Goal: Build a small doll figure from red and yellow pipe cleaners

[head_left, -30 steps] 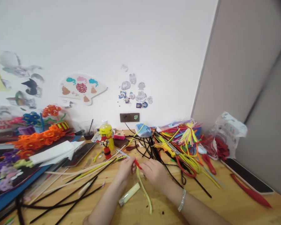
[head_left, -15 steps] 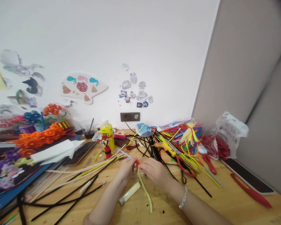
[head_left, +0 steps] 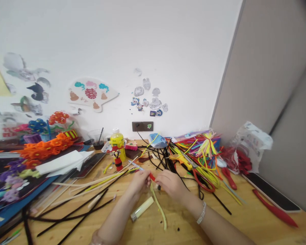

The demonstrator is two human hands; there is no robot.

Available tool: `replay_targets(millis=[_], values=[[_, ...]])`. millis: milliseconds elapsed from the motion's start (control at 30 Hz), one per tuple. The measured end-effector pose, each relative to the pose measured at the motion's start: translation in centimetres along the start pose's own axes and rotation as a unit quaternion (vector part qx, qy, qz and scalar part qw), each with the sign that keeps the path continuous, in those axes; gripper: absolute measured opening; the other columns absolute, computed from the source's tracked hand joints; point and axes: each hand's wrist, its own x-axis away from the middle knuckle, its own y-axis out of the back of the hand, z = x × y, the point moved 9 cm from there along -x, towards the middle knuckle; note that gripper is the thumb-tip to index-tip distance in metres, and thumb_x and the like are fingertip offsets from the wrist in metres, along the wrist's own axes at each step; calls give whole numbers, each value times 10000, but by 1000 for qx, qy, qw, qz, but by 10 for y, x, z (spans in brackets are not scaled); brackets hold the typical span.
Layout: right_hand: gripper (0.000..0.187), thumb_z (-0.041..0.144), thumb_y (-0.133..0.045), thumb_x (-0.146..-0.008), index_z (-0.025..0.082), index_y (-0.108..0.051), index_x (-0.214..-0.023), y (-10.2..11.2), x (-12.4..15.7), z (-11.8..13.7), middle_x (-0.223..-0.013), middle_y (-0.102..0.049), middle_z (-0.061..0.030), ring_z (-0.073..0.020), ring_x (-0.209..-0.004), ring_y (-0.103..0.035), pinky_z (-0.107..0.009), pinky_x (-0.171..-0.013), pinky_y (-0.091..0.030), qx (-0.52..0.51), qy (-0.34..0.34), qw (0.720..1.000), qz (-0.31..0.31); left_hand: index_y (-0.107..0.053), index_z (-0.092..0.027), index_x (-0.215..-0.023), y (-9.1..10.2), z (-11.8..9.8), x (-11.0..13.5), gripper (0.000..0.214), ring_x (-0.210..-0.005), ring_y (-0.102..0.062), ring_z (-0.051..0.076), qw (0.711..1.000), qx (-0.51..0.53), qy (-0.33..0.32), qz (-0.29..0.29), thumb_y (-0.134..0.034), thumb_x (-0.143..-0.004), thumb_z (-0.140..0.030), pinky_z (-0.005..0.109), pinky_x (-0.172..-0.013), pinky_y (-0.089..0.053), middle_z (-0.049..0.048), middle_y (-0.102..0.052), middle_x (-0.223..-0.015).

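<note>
My left hand (head_left: 140, 180) and my right hand (head_left: 170, 182) meet above the table, fingers closed on a small red piece (head_left: 152, 177) that looks like pipe cleaner. It spans the short gap between my fingertips, and its ends are hidden in them. From just below hangs a pale yellow pipe cleaner (head_left: 158, 206), curving down toward the tabletop; whether it joins the red piece I cannot tell. Beneath my hands lies a pale yellow lighter (head_left: 142, 208). Behind my left hand stands a small red-hatted pipe-cleaner figure (head_left: 117, 159), in front of a yellow bottle (head_left: 118, 139).
Black pipe cleaners (head_left: 84, 211) spread across the left of the table (head_left: 191, 234). Orange-handled scissors (head_left: 204, 182) and a bundle of coloured pipe cleaners (head_left: 206, 146) lie back right. A red knife-shaped tool (head_left: 275, 208) sits near a black phone-like slab (head_left: 272, 194). Orange flowers (head_left: 46, 148) lie left.
My hands have drawn slightly apart, so more of the red piece shows between them. The view has shifted a little. The lighter and the pale yellow pipe cleaner keep about their places.
</note>
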Motion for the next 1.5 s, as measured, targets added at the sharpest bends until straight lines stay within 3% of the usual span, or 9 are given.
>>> replay_targets(millis=[100, 233, 367, 500, 567, 767, 967, 1200, 1500], values=[[205, 198, -392, -888, 168, -582, -819, 1, -2, -4, -783, -621, -60, -161, -761, -537, -294, -706, -452, -57, -36, 998, -4, -468, -176, -444, -3, -11, 3, 323, -350, -357, 64, 999, -22, -36, -1, -536, -654, -411, 211, -401, -225, -56, -431, -377], [146, 207, -492, -842, 181, -603, -751, 1, 0, -26, -755, -618, -20, -138, -734, -547, -255, -690, -432, -154, -157, 975, -16, -484, -174, -439, -6, -25, 5, 340, -365, -363, 76, 995, -65, -81, 3, -552, -656, -427, 223, -430, -254, -53, -440, -378], [130, 247, -576, -775, 161, -615, -685, -12, 8, -48, -683, -607, -3, -125, -660, -552, -232, -627, -425, -295, -260, 919, -4, -497, -174, -434, -11, -39, 7, 369, -390, -383, 88, 987, -104, -124, 26, -564, -660, -458, 228, -456, -279, -50, -445, -382], [173, 309, -621, -728, 142, -614, -688, -34, 14, -52, -654, -603, 0, -120, -623, -557, -243, -614, -436, -447, -297, 842, 45, -524, -170, -456, -23, -48, 14, 377, -428, -402, 98, 979, -125, -147, 69, -575, -667, -477, 227, -475, -297, -44, -459, -417], [177, 315, -635, -713, 141, -613, -689, -36, 15, -53, -659, -604, -1, -119, -627, -559, -250, -623, -438, -470, -303, 828, 40, -534, -167, -470, -28, -49, 17, 374, -445, -409, 103, 975, -130, -154, 90, -583, -666, -482, 227, -481, -300, -40, -467, -434], [183, 329, -637, -712, 150, -600, -706, -29, 11, -53, -684, -610, -6, -129, -653, -572, -262, -630, -458, -475, -301, 827, -11, -536, -165, -490, -33, -51, 22, 382, -470, -412, 106, 972, -124, -163, 116, -589, -666, -500, 222, -495, -304, -37, -466, -456], [162, 303, -643, -712, 154, -590, -677, -10, 8, -54, -702, -531, 11, -120, -668, -533, -250, -630, -438, -396, -293, 869, -50, -558, -159, -503, -34, -52, 24, 387, -464, -407, 103, 972, -115, -163, 123, -582, -683, -502, 221, -490, -301, -33, -469, -457], [205, 336, -633, -721, 159, -537, -680, -14, 6, -50, -667, -557, 18, -122, -643, -562, -258, -625, -445, -476, -288, 829, -48, -538, -158, -500, -40, -51, 30, 396, -443, -407, 96, 974, -94, -147, 146, -573, -702, -497, 217, -484, -309, -35, -466, -441], [217, 354, -641, -709, 173, -524, -696, -18, 12, -56, -644, -556, 21, -116, -600, -555, -247, -576, -457, -486, -312, 812, -88, -505, -163, -464, -44, -55, 35, 428, -420, -406, 90, 975, -68, -139, 160, -589, -684, -520, 216, -474, -309, -29, -471, -418]])
